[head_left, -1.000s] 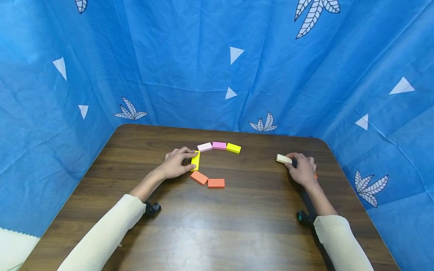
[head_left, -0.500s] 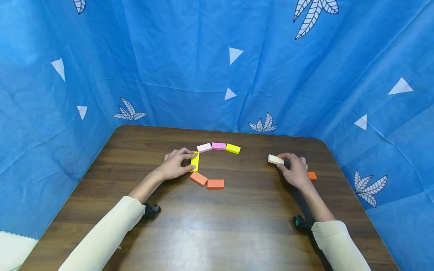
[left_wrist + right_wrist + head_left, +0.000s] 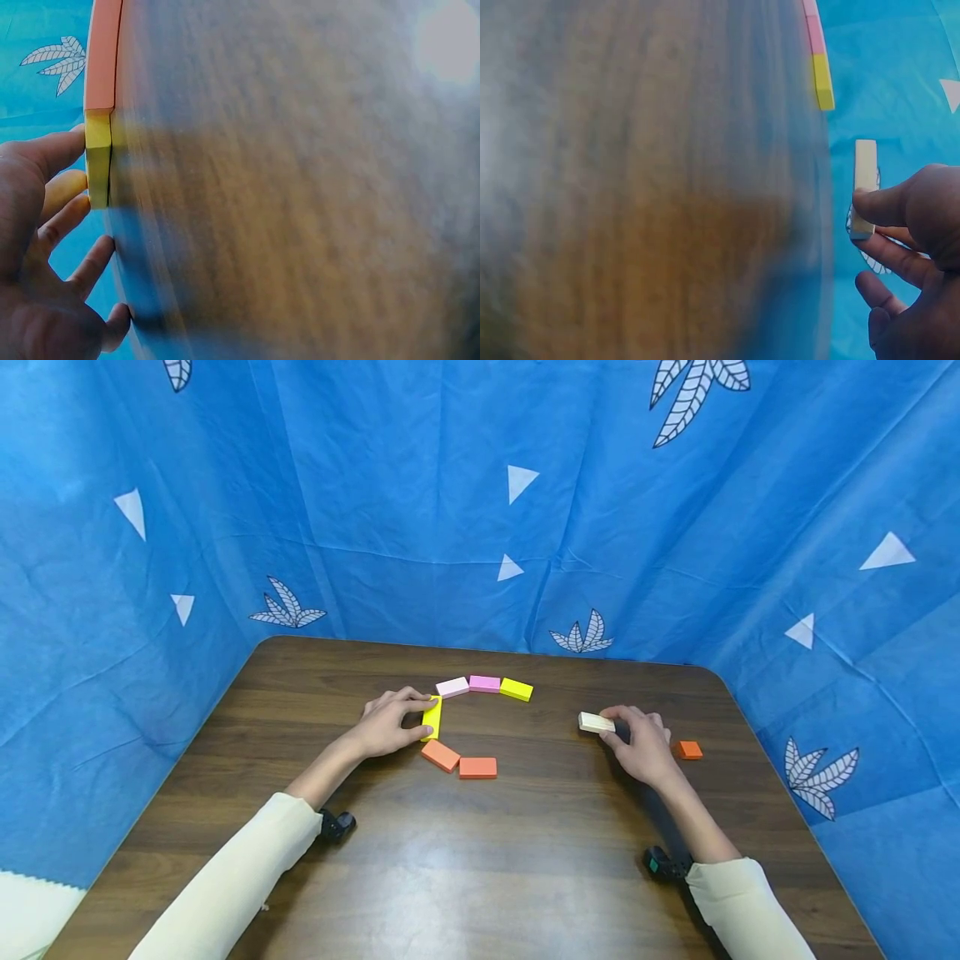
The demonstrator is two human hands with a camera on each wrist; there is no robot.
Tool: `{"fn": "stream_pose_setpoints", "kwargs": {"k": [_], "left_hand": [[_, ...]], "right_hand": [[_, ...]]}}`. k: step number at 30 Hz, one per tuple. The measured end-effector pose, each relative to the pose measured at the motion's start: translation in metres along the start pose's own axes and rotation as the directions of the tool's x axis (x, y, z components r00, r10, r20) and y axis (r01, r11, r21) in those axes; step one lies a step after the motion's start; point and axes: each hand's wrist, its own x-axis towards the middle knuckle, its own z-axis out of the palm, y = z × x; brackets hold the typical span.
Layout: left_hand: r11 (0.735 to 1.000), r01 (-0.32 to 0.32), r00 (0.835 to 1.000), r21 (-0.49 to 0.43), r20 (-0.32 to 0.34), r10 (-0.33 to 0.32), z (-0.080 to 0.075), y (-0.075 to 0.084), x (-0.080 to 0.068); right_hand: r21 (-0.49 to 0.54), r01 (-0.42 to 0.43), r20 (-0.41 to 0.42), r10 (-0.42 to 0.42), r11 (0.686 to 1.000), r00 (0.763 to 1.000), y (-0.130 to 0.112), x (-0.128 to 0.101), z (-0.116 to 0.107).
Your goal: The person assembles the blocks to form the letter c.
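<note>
1. A cream-sleeved left forearm [image 3: 225,885] reaches in from the near left across the dark brown wooden table [image 3: 480,877]; a small black device sits at its wrist.
2. The left hand [image 3: 388,723] lies left of centre, grasping the bright yellow rectangular block [image 3: 431,717]; thumb on the block's near end, forefinger over its far end, the other fingers loosely curled on the table; the left wrist view shows the same block [image 3: 97,157] against the fingertips.
3. That yellow block lies flat, long axis running near to far, as the left side of an open curve of flat blocks.
4. Near end of the curve: a salmon-orange rectangular block [image 3: 440,754] just off the yellow one, then an orange rectangular block [image 3: 477,767] to its right, corners close together.
5. Far end of the curve: a pale pink rectangular block [image 3: 453,686], a magenta-pink rectangular block [image 3: 484,682] and a yellow-green rectangular block [image 3: 516,688], set end to end from left to right.
6. Well to the right of the curve, the right hand [image 3: 639,747] pinches a pale natural-wood rectangular block [image 3: 596,722] at its right end between thumb and fingers; the block juts leftwards, just above the table or on it, I cannot tell which; the right wrist view shows the thumb over one end of it [image 3: 865,180].
7. Just right of that hand a small orange block [image 3: 690,749] lies on the table, apart from the fingers.
8. Blue fabric backdrop [image 3: 480,510] printed with white triangles and leaves stands round the table's left, far and right sides.
</note>
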Motion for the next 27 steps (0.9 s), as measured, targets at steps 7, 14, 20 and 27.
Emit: {"fn": "stream_pose_setpoints", "kwargs": {"k": [7,14,20,27], "left_hand": [[1.000,-0.001,1.000,-0.009,0.001,0.001,0.000,-0.001,0.000],[1.000,0.000,1.000,0.002,0.003,0.000,0.002,-0.001,0.000],[1.000,-0.003,1.000,0.001,0.000,0.003,0.001,-0.001,0.001],[1.000,0.002,1.000,0.005,0.002,-0.002,0.002,-0.001,0.000]], "right_hand": [[0.004,0.015,0.017,-0.015,1.000,1.000,-0.003,-0.004,0.006],[0.001,0.063,0.021,-0.063,0.998,0.998,-0.009,-0.008,0.005],[-0.009,0.077,0.030,-0.077,0.997,0.997,-0.013,-0.013,0.008],[-0.003,0.091,0.049,-0.090,0.996,0.995,-0.018,-0.017,0.012]]}}
